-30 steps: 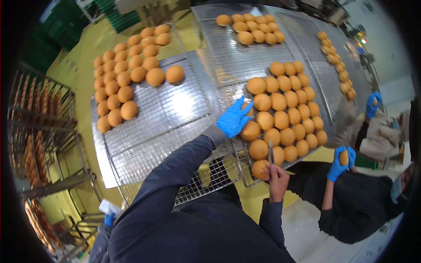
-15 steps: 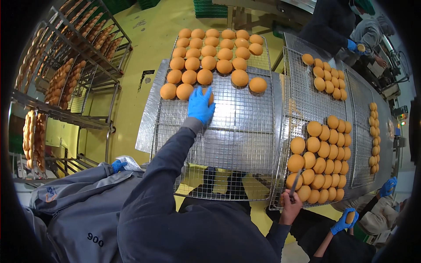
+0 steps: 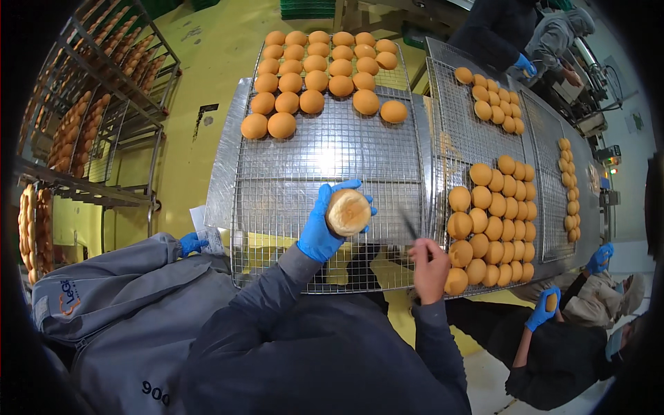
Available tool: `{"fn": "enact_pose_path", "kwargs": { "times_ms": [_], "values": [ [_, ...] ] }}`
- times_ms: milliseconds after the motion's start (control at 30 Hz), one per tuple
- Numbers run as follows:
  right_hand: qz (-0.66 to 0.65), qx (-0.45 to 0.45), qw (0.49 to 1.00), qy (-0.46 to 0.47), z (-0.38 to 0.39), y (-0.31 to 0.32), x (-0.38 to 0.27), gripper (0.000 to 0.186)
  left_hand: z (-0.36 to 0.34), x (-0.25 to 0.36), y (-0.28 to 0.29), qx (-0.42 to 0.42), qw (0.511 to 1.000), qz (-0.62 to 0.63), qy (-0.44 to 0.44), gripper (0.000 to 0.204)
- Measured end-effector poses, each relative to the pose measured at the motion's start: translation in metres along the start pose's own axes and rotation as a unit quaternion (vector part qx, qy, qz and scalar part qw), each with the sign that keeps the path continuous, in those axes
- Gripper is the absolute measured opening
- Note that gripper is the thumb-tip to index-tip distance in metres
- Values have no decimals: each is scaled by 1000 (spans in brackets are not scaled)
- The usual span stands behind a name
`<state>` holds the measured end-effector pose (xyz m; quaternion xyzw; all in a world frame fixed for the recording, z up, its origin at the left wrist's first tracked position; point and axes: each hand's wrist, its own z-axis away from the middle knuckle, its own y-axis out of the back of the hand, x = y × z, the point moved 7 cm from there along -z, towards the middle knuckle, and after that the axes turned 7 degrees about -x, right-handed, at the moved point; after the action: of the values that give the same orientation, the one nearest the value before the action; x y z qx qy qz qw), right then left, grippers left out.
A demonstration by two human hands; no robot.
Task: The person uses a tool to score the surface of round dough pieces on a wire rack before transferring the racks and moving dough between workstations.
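In my blue-gloved left hand (image 3: pixel 319 233) lies a round bun (image 3: pixel 348 211), pale underside up, held by curled fingers above the near part of a wire cooling rack (image 3: pixel 277 176) on a steel table. My bare right hand (image 3: pixel 430 266), to its right, grips a knife (image 3: pixel 413 228) by the handle, blade pointing forward and slightly blurred. Rows of golden round buns (image 3: pixel 315 81) fill the far half of that rack. Another rack at the right holds tightly grouped buns (image 3: pixel 492 228) beside my right hand.
A co-worker in grey (image 3: pixel 111 297) stands close at left, below a wheeled rack trolley (image 3: pixel 142 183) of buns. More gloved co-workers (image 3: pixel 546 360) work at lower right and across the table (image 3: pixel 498 28). Green crates (image 3: pixel 309 8) sit behind. Smaller bun groups (image 3: pixel 498 104) occupy the right racks.
My left hand has picked a bun from the left rack and drawn it back toward me, turned over. My right hand and knife have moved slightly left and up.
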<state>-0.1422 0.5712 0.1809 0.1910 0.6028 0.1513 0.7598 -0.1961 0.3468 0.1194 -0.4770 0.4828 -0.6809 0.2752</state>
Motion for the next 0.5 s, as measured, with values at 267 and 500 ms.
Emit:
{"fn": "enact_pose_path", "kwargs": {
  "times_ms": [267, 500],
  "values": [
    [154, 26, 976, 155, 13, 6, -76, 9, 27, -24, -18, 47, 997, -61, 19, 72],
    [159, 43, 969, 183, 32, 13, -76, 9, 24, -31, -26, 44, 997, -59, 31, 67]
  ]
}}
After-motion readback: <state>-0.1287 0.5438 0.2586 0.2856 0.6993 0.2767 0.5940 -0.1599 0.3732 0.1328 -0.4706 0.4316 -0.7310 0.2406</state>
